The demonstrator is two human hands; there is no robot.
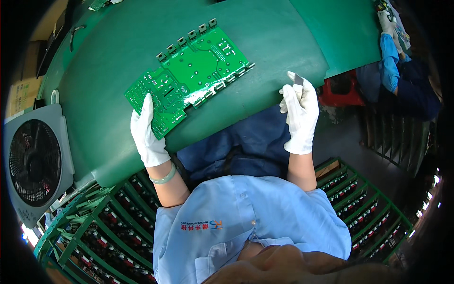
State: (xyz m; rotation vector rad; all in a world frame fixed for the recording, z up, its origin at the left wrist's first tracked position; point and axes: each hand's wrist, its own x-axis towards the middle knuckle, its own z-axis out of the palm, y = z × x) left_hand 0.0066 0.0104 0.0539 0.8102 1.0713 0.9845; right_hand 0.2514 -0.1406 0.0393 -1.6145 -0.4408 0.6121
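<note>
A large green circuit board lies tilted over the table, its solder side facing up. Black components with metal tabs line its far edge, and shiny metal parts run along its near edge. My left hand, in a white glove, grips the board's near left corner with the thumb on top and the other fingers hidden beneath. Off to the right of the board, apart from it, my gloved right hand is raised by the table edge. Its fingers pinch a small flat grey piece whose kind I cannot make out.
A green mat covers the table. At the left stands a grey box fan. Green racks holding several boards flank me on both sides. A co-worker's gloved hand and a red stool show at the right.
</note>
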